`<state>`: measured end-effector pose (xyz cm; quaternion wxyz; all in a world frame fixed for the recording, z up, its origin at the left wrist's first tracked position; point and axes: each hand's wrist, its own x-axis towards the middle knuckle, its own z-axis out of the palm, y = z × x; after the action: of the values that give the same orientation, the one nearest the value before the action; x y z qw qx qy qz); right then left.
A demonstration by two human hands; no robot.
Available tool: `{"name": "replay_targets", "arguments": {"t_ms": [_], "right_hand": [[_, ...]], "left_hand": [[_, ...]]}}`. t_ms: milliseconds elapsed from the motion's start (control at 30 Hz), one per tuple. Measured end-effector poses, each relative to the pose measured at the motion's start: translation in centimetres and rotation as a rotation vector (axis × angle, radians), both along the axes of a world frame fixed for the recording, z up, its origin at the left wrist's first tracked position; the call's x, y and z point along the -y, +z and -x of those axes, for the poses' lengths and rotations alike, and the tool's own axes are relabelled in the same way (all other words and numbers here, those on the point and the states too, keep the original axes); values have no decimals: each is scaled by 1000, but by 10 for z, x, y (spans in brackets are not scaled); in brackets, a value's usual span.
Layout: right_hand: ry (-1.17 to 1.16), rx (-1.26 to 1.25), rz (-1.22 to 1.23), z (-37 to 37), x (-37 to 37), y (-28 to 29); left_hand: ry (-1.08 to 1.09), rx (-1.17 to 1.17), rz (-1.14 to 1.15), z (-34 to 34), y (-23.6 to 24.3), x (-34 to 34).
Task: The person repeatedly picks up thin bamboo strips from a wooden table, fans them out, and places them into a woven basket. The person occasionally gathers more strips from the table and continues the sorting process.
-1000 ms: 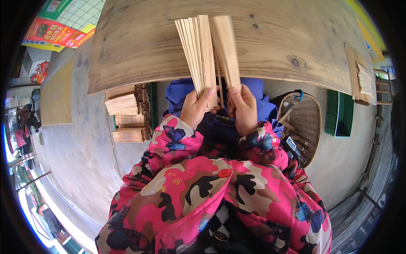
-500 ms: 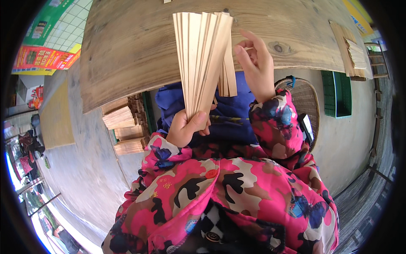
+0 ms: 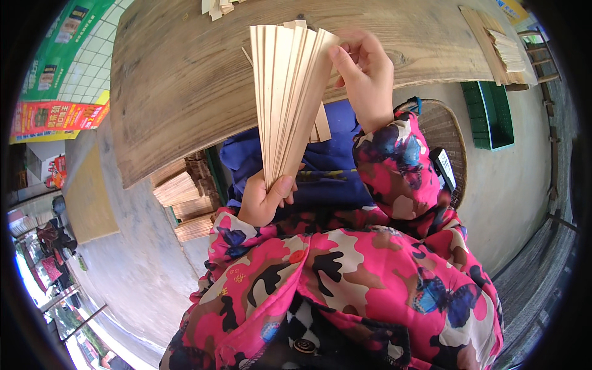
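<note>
A fanned bundle of thin, pale wooden strips [image 3: 287, 98] stands up in front of me, spread wider at the top than at the bottom. My left hand [image 3: 264, 198] is closed round its lower end, thumb across the front. At the upper right corner, my right hand [image 3: 369, 77] pinches the edge of the outermost strip between thumb and fingers; the fingertips behind it are partly hidden and slightly blurred. Behind the bundle, a few more strips [image 3: 320, 127] show against the blue cloth [image 3: 339, 163] over my lap.
A worn wooden table [image 3: 179, 92] spans the far side, with loose strips [image 3: 219, 7] at its far edge and a strip pile [image 3: 507, 52] at right. Stacked strips [image 3: 179, 190] sit below on the left. A woven basket [image 3: 457, 139] and green crate [image 3: 472, 102] stand right.
My right hand has moved from beside the bundle onto its upper right corner and closed there. The view has shifted, bringing more strips at the table's far edge into sight.
</note>
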<state>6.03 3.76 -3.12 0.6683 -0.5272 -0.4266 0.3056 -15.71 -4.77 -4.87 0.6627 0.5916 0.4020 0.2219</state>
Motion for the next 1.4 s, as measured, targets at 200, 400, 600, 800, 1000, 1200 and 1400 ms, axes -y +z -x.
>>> {"name": "replay_targets", "arguments": {"t_ms": [200,400,600,800,1000,1200,1400], "right_hand": [[-5,66,37,0,5,6],[293,-632,53,-31,21,-11],[-80,-384,184,-133,51,10],[-224,880,372,-105,86,17],[200,1219,105,52,50,-8],[342,1703,358,94,31,-12],[180,1739,337,90,26,-27]], "left_hand": [[124,65,-8,2,-6,4],[143,53,-31,0,-7,2],[379,113,-41,-2,-10,-1],[627,141,15,4,-22,-14],[563,140,15,4,-20,-10],[567,215,-15,21,-11,-2],[589,269,-23,21,-13,-4]]}}
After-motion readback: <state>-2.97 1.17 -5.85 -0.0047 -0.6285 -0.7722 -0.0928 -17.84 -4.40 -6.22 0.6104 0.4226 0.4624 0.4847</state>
